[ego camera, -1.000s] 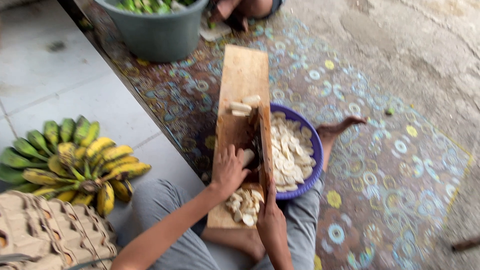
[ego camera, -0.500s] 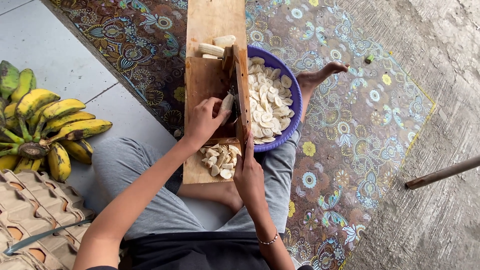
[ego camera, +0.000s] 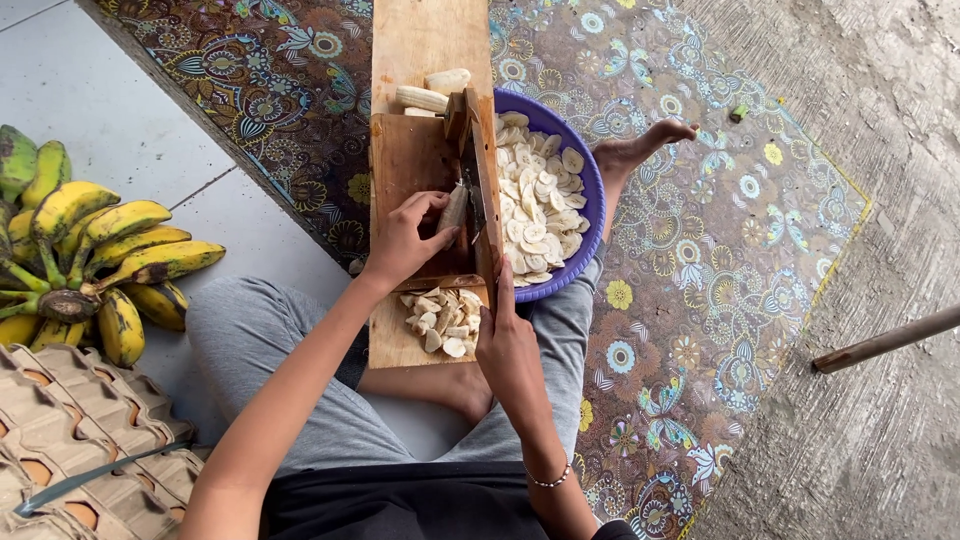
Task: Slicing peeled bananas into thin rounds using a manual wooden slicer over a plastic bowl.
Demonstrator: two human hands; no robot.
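Note:
A long wooden board (ego camera: 418, 45) lies across my lap with a hinged blade slicer (ego camera: 480, 185) along its right side. My left hand (ego camera: 402, 238) presses a peeled banana (ego camera: 455, 208) against the blade. My right hand (ego camera: 508, 335) grips the slicer's wooden handle at its near end. Banana end pieces (ego camera: 442, 320) lie in a small heap on the board's near end. Two peeled bananas (ego camera: 432, 90) wait at the board's far part. A blue bowl (ego camera: 592, 180) to the right holds many white banana slices (ego camera: 535, 195).
A bunch of yellow-green bananas (ego camera: 95, 260) lies on the tiled floor at left. Stacked cardboard egg trays (ego camera: 70, 430) sit at the lower left. A patterned mat (ego camera: 720, 260) covers the ground; a wooden stick (ego camera: 885, 340) lies at right. My bare foot (ego camera: 640, 150) rests beyond the bowl.
The view has shifted down and closer. My left hand has pushed the banana further against the blade. My right hand keeps its hold on the slicer handle.

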